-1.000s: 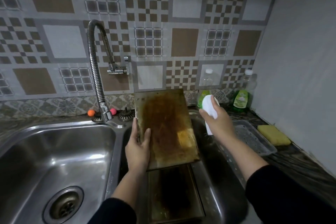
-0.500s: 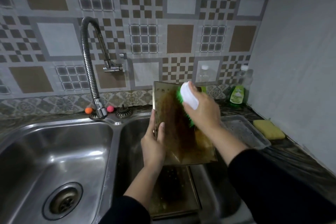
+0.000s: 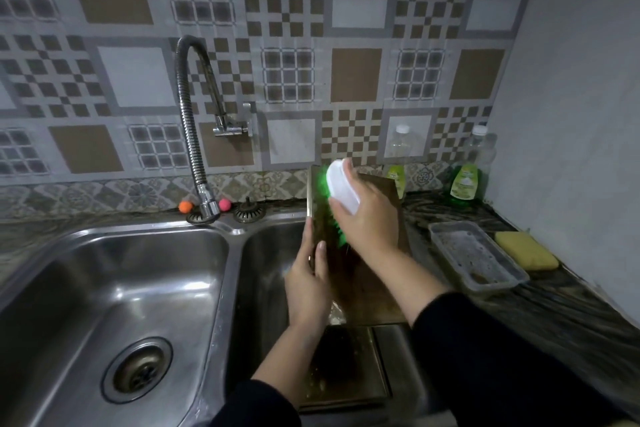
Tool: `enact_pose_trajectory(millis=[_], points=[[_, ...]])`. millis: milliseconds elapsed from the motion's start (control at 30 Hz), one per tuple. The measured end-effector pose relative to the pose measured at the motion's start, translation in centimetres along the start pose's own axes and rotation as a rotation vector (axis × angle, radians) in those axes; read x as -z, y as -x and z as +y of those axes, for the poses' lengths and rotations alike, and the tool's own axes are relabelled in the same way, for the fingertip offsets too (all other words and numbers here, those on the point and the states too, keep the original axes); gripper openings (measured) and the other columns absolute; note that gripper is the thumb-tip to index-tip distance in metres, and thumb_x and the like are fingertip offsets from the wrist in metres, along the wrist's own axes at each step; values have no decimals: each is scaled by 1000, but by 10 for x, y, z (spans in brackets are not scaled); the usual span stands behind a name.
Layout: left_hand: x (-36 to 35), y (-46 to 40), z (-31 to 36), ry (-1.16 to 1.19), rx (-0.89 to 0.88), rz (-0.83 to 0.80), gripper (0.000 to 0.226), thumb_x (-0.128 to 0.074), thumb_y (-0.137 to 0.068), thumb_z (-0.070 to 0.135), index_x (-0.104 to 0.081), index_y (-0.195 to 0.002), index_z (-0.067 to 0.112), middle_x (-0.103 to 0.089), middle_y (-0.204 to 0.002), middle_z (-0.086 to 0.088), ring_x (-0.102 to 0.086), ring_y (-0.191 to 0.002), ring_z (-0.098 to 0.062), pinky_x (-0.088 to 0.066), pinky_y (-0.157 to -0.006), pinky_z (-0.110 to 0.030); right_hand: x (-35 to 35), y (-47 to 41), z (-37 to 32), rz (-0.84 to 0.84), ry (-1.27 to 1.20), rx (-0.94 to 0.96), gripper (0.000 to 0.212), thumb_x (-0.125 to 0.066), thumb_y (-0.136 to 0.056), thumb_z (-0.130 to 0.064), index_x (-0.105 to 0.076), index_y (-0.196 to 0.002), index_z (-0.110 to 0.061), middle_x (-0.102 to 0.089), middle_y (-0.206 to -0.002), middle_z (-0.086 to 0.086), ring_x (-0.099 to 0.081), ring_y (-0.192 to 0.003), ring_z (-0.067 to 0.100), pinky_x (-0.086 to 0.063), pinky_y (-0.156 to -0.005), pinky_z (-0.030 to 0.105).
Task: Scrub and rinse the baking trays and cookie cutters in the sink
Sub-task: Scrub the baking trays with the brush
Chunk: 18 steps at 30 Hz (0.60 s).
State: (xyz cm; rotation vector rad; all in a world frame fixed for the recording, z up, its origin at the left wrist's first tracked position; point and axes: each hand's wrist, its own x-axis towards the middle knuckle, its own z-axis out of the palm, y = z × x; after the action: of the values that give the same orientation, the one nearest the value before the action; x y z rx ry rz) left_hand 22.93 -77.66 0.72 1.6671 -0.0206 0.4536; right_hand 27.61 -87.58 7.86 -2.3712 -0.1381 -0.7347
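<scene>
A person stands at a double steel sink (image 3: pixel 239 253). The left hand (image 3: pixel 306 284) grips the left edge of a stained, browned baking tray (image 3: pixel 372 284), thumb curled over its face, holding it tilted upright over the right basin. The right hand (image 3: pixel 369 215) is wrapped round a white-backed scrub brush (image 3: pixel 341 189), its green bristles pressed against the tray's upper part, at about 12 o'clock from the left hand. A second dark tray (image 3: pixel 346 374) lies flat in the basin below, at 6 o'clock. On the counter (image 3: pixel 571 315), at 3 o'clock, sit a clear plastic container (image 3: pixel 474 255) and a yellow sponge (image 3: pixel 524 250). Two green soap bottles (image 3: pixel 465 180) stand against the tiled wall. A coiled tap (image 3: pixel 192 135) hangs at 10 o'clock.
</scene>
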Motion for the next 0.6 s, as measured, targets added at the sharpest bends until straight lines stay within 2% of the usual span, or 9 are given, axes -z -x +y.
enact_pose_trajectory(millis=[67, 167, 267, 333, 400, 433, 500, 567, 600], points=[[15, -9, -5, -61, 7, 72, 45, -47, -100, 22, -38, -140, 40, -54, -116, 23, -46, -86, 33, -36, -73, 6, -12, 44, 0, -73, -31, 20, 70, -58, -89, -41, -17, -146, -45, -60, -111, -5, -59, -96, 11, -45, -74, 18], [34, -18, -10, -161, 9, 145, 48, -46, -100, 23, -35, -141, 45, -56, -95, 23, -53, -71, 25, -41, -64, 0, -23, 102, 2, -175, -156, 40, 74, -63, -86, -41, -16, -141, -49, -60, -123, -10, -56, -108, 6, -44, -85, 15], [31, -15, -8, -247, 6, 103, 51, -47, -99, 27, -30, -141, 51, -60, -105, 19, -53, -72, 18, -44, -69, -12, -25, 75, 2, -91, -153, -30, 72, -63, -87, -41, -23, -146, -39, -60, -126, -3, -58, -111, 13, -45, -82, 19], [22, -8, -7, -329, -33, 82, 55, -47, -99, 27, -25, -141, 56, -60, -112, 18, -51, -77, 15, -45, -75, -20, -18, 37, -4, -60, -113, -109, 72, -56, -89, -47, -20, -149, -35, -58, -129, 0, -57, -111, 15, -40, -76, 18], [14, 0, -5, -450, -132, 55, 59, -44, -99, 30, -15, -142, 59, -64, -113, 13, -58, -86, 2, -52, -74, -30, -10, 6, -11, -66, -105, -188, 80, -52, -87, -58, -11, -151, -32, -50, -138, 3, -51, -120, 21, -42, -81, 26], [10, 5, -5, -532, -170, 28, 61, -42, -99, 30, -11, -144, 57, -63, -109, 10, -61, -86, -6, -54, -69, -34, -7, -4, -15, -67, -110, -228, 87, -52, -84, -63, -6, -152, -32, -46, -141, 5, -49, -124, 24, -42, -85, 30], [0, 10, -4, -662, -212, -45, 70, -50, -96, 27, -8, -148, 49, -60, -94, 7, -60, -69, -12, -52, -50, -34, -3, -16, -21, -53, -105, -305, 97, -54, -80, -67, 1, -151, -31, -42, -143, 9, -48, -124, 29, -42, -88, 34], [-5, 14, -4, -753, -247, -77, 84, -63, -88, 20, -11, -150, 41, -56, -82, 6, -53, -51, -12, -44, -34, -30, -2, -21, -21, -29, -33, -362, 94, -56, -84, -58, 1, -152, -29, -45, -138, 10, -53, -117, 29, -43, -81, 33], [-7, 15, -4, -803, -242, -91, 86, -62, -89, 20, -5, -150, 42, -56, -84, 6, -54, -52, -12, -44, -35, -30, -3, -21, -19, -19, 5, -375, 89, -56, -86, -52, -1, -152, -28, -48, -132, 10, -56, -110, 27, -42, -73, 30]])
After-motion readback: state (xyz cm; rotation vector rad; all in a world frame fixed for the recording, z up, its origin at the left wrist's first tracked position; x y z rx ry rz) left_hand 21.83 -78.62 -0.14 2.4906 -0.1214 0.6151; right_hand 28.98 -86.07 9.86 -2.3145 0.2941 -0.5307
